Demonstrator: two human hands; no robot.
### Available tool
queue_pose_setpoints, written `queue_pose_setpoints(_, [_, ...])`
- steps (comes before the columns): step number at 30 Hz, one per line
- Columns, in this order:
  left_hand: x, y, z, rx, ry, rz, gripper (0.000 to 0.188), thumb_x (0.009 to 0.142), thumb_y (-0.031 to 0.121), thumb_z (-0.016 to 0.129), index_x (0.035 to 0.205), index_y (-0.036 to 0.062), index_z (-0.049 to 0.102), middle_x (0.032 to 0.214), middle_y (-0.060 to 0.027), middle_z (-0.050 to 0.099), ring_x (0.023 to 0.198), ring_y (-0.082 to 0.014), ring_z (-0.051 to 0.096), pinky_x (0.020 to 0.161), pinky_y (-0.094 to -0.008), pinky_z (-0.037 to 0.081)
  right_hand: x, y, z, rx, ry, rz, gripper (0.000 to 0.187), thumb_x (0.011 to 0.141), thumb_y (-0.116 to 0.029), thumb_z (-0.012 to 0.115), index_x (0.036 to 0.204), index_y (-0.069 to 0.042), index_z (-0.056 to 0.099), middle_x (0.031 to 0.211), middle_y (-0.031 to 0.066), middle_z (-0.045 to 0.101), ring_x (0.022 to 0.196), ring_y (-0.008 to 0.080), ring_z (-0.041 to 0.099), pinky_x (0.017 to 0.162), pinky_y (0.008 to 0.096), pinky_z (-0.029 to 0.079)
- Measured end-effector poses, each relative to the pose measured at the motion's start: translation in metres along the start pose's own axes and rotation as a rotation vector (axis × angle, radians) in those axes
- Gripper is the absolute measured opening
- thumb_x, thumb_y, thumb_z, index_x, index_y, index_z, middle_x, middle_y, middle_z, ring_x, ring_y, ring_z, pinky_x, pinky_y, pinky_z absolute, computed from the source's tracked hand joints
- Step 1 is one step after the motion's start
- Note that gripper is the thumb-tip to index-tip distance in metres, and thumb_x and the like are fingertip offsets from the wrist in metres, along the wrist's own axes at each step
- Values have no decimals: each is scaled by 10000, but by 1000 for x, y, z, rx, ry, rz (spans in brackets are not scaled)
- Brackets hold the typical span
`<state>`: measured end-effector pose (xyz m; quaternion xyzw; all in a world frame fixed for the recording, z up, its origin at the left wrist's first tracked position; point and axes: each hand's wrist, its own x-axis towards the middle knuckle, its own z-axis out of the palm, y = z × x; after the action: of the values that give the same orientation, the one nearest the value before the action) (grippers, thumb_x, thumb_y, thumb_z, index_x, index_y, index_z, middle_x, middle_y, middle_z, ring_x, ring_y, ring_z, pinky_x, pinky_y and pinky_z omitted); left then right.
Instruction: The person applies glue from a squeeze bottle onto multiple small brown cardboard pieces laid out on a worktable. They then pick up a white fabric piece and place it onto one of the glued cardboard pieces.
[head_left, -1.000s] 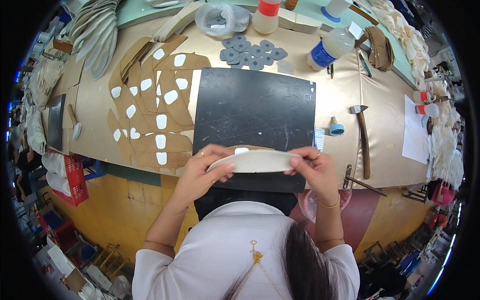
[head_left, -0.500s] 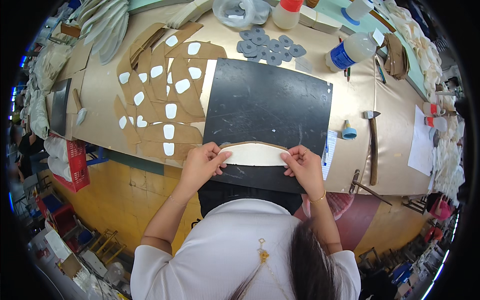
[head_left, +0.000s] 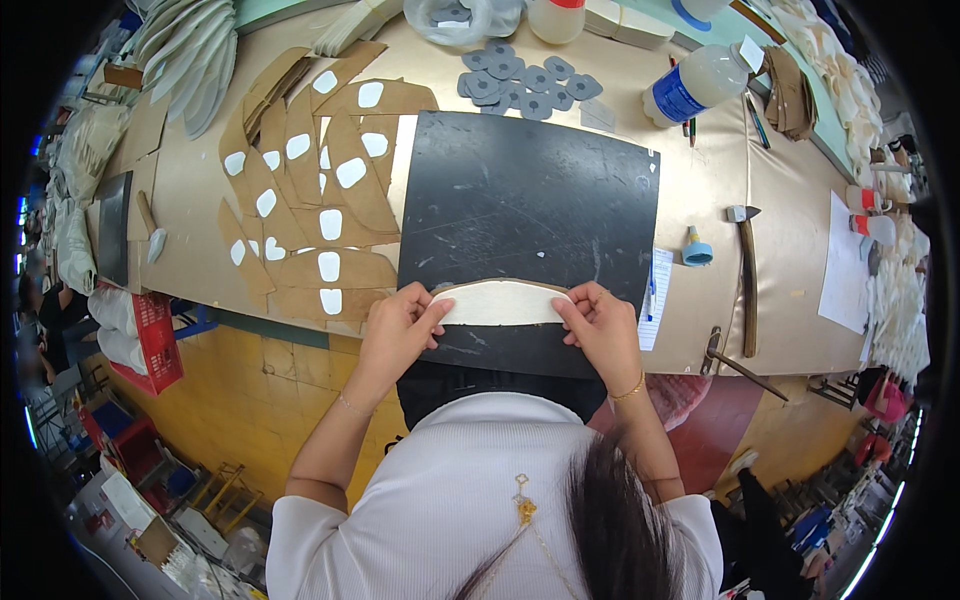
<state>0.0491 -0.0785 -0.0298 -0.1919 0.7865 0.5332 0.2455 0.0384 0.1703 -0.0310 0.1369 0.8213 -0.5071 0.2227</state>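
Note:
Between my two hands stretches a curved strip (head_left: 502, 305), white on the face toward me with a thin brown upper edge. My left hand (head_left: 402, 325) pinches its left end between thumb and fingers. The right end is pinched the same way by my right hand (head_left: 603, 330). Both hands are over the near part of a black board (head_left: 530, 200), which lies on the table and has scratches and a small white speck. Whether the strip touches the board, I cannot tell. My curled fingers are partly hidden behind the strip.
Brown cut pieces with white patches (head_left: 345, 225) overlap at left. Beyond the board lie small grey pieces (head_left: 535, 105). A bottle of pale liquid (head_left: 695, 85), a hammer (head_left: 746, 280), a second hammer (head_left: 714, 350), a blue-based nozzle (head_left: 697, 252) and a written sheet (head_left: 655, 300) are at right.
The view has shifted slightly, so the table things sit a little further left and up. My grip on the strip is the same. A dark-clothed leg shows at the lower right.

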Motion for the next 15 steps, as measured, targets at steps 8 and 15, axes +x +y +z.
queue_pose_setpoints(8, [-1,1,3,62,27,43,246,850,196,651,734,0,557,582,-42,580,463,-59,533,416,-184,415,0,3,3,-69,44,-61,214,825,-205,652,796,2,606,583,65,602,464,132,594,461,241,454])
queue_pose_setpoints(15, [-1,4,0,226,125,44,295,820,216,680,735,20,477,519,-50,560,451,-93,548,403,-227,416,-4,-9,1,-453,116,-77,260,792,-207,670,973,-57,557,753,82,595,637,223,602,563,336,447])
